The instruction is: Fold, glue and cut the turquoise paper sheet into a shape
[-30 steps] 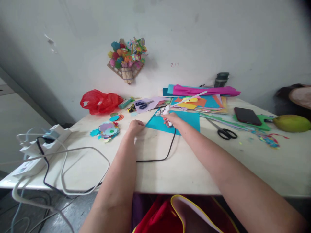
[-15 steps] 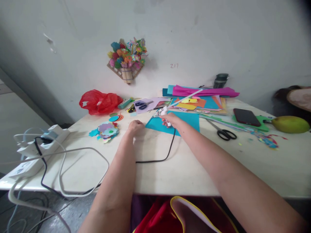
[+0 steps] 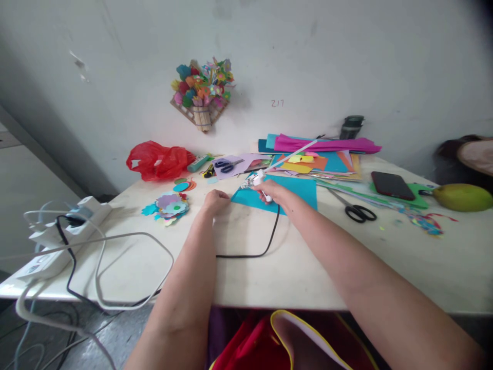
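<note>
My right hand (image 3: 271,191) is wrapped round the handle of a white glue gun (image 3: 259,178). A long pale glue stick (image 3: 295,155) slants out of its back, and a black cord (image 3: 271,239) trails from the handle to the table. The gun is over a blue sheet (image 3: 298,190), with its nozzle end toward the left and a small wire stand (image 3: 247,182) beside it. My left hand (image 3: 216,200) rests on the table just left of the sheet's corner. Its fingers are curled in, and their inner side is hidden.
Paper flowers (image 3: 171,206) lie left, before a red plastic bag (image 3: 158,160). A power strip (image 3: 63,246) with looping cables fills the left edge. Black-handled scissors (image 3: 360,212), a phone (image 3: 393,185) and a yellow-green fruit (image 3: 462,198) lie right. Coloured sheets (image 3: 327,145) are stacked behind.
The glue gun's body has shifted very slightly left in my right hand's grip. My left hand stays in the same place.
</note>
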The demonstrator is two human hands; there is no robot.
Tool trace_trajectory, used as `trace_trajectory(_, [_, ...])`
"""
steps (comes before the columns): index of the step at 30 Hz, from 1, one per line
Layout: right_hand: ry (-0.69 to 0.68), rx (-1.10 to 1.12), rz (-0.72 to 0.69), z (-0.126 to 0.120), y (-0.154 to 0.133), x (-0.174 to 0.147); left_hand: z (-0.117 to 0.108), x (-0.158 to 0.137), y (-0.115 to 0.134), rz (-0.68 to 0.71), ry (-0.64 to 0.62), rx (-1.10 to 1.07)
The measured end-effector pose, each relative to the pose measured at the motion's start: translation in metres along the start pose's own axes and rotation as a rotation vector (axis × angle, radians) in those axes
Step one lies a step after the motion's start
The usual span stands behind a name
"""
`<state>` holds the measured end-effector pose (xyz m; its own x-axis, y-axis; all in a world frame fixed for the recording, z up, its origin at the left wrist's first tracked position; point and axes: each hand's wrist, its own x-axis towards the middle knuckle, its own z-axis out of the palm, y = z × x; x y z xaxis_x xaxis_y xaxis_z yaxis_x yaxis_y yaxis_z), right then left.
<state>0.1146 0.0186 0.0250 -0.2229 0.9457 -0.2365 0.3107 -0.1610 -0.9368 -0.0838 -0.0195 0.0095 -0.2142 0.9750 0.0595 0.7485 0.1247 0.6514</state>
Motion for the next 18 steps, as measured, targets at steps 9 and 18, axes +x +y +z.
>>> trace_trajectory(9, [0.007,-0.069,0.009,-0.002,-0.002,-0.003,0.001,0.000,-0.001,0.001,0.002,-0.014])
trace_trajectory(18, [0.158,0.011,0.007,-0.003,0.000,0.014,0.000,0.001,-0.002,0.034,-0.008,0.032])
